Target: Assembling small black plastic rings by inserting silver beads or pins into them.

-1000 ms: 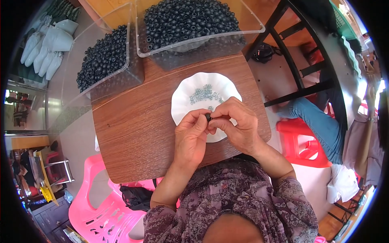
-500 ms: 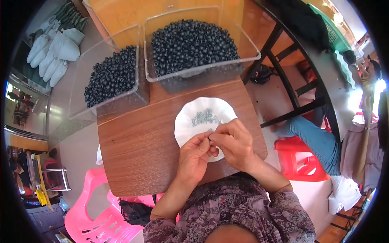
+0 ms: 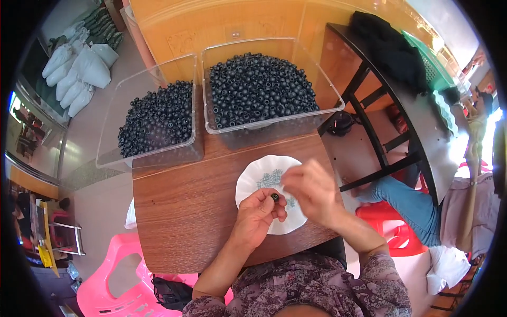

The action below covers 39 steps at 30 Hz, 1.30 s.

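Between the thumb and fingers of my left hand [image 3: 257, 214] is a small round black bead [image 3: 275, 196], its hole facing up with a pale greenish rim inside. My right hand [image 3: 312, 191] hovers over the right side of the plate, apart from the bead. Its fingers are smeared by motion, so whether they hold anything is unclear. Beneath both hands lies a white scalloped plate [image 3: 252, 178]. Many tiny pale green pieces [image 3: 269, 178] are heaped on it, partly hidden by my hands.
Two clear plastic bins, a left one [image 3: 113, 142] and a right one [image 3: 274, 124], hold many black beads at the far side of the wooden table [image 3: 185, 211]. A pink chair [image 3: 113, 259] stands at left. To the right are a dark table [image 3: 443, 158], a red stool [image 3: 406, 240] and a seated person [image 3: 406, 198].
My hands were together around the bead. The right hand has drawn off it to the right, while the left keeps the bead. The whole view has shifted, with the table lower in it.
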Available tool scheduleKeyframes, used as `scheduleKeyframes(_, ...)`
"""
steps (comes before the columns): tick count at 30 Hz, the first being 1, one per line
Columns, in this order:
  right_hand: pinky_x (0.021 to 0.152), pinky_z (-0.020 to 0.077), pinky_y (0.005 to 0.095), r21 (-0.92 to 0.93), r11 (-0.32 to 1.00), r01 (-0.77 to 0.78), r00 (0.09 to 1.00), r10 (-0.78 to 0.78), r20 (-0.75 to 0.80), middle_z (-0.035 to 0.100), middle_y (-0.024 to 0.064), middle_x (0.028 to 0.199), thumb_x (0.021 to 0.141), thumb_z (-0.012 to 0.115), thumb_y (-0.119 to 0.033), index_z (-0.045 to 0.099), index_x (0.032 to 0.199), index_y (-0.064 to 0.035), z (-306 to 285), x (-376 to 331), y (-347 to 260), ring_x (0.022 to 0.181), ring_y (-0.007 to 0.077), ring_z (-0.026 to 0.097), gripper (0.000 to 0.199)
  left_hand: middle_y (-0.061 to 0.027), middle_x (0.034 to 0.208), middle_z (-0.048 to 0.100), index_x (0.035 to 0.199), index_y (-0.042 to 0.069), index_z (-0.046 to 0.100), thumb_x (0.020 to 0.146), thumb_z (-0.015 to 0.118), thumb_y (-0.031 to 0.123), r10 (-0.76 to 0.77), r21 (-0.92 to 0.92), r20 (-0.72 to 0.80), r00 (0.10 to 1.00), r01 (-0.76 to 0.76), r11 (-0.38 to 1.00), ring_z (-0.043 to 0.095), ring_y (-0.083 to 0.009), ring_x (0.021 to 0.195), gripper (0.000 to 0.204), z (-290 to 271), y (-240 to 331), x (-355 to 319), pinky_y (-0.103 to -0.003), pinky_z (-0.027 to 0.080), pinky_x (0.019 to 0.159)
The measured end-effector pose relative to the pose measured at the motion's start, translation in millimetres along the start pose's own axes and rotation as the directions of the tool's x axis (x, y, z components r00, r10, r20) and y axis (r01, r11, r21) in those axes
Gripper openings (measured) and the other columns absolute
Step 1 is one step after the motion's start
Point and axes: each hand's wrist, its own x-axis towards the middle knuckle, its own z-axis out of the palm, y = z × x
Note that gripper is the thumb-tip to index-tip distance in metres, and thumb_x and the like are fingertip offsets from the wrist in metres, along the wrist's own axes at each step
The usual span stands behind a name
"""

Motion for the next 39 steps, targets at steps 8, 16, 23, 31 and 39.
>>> scheduleKeyframes(8, 0.069, 0.0464, 0.0354, -0.010, 0.967, -0.253, 0.965, 0.252, -0.071, 0.063, 0.0127, 0.077, 0.068, 0.062, 0.000, 0.064, 0.078, -0.0010, -5.3, 94.6, 69.6, 0.078, 0.0285, 0.060, 0.010, -0.0126, 0.087, 0.058, 0.097, -0.002, 0.054, 0.084, 0.063, 0.015, -0.018, 0.001, 0.090, 0.996, 0.018, 1.000, 0.054, -0.0209, 0.072, 0.023, -19.2, -2.4, 6.1, -0.034, 0.043, 0.066)
scheduleKeyframes(16, 0.069, 0.0448, 0.0387, -0.352, 0.928, 0.119, 0.955, -0.010, 0.297, 0.055, 0.0096, 0.070, 0.059, 0.066, 0.000, 0.068, 0.081, -0.0103, 43.8, 150.0, 135.1, 0.078, 0.0286, 0.055, 0.024, -0.0135, 0.088, 0.061, 0.097, -0.005, 0.056, 0.089, 0.053, 0.004, -0.010, 0.030, 0.077, 0.997, 0.007, 1.000, 0.054, -0.0173, 0.071, 0.013, -26.5, -5.2, 13.1, -0.029, 0.045, 0.067)
scheduleKeyframes(23, 0.069, 0.0450, 0.0399, -0.396, 0.832, 0.387, 0.848, -0.153, 0.507, 0.055, 0.0095, 0.075, 0.060, 0.061, 0.000, 0.067, 0.078, -0.0096, 62.5, 160.0, 134.5, 0.079, 0.0290, 0.053, 0.021, -0.0136, 0.089, 0.061, 0.098, -0.005, 0.056, 0.088, 0.052, 0.002, -0.025, 0.047, 0.023, 0.999, 0.024, 0.999, 0.053, -0.0166, 0.069, 0.012, -27.1, -6.3, 10.4, -0.027, 0.044, 0.066)
scheduleKeyframes(31, 0.069, 0.0438, 0.0376, -0.384, 0.748, 0.541, 0.771, -0.260, 0.581, 0.053, 0.0103, 0.072, 0.061, 0.061, -0.003, 0.062, 0.069, -0.0063, 61.9, 162.7, 136.2, 0.075, 0.0285, 0.052, 0.009, -0.0138, 0.089, 0.062, 0.098, -0.005, 0.056, 0.088, 0.053, 0.003, -0.013, 0.032, 0.017, 1.000, 0.013, 0.999, 0.053, -0.0163, 0.068, 0.013, -29.2, -6.5, 11.4, -0.027, 0.044, 0.066)
scheduleKeyframes(39, 0.065, 0.0470, 0.0368, -0.211, 0.947, 0.242, 0.914, -0.149, 0.378, 0.056, 0.0102, 0.072, 0.067, 0.065, -0.003, 0.058, 0.076, -0.0017, 44.7, 156.6, 119.7, 0.074, 0.0262, 0.057, 0.012, -0.0143, 0.090, 0.061, 0.100, -0.005, 0.055, 0.088, 0.054, 0.006, 0.000, 0.022, 0.047, 0.999, -0.001, 1.000, 0.054, -0.0175, 0.069, 0.016, -30.2, -3.3, 12.2, -0.028, 0.045, 0.066)
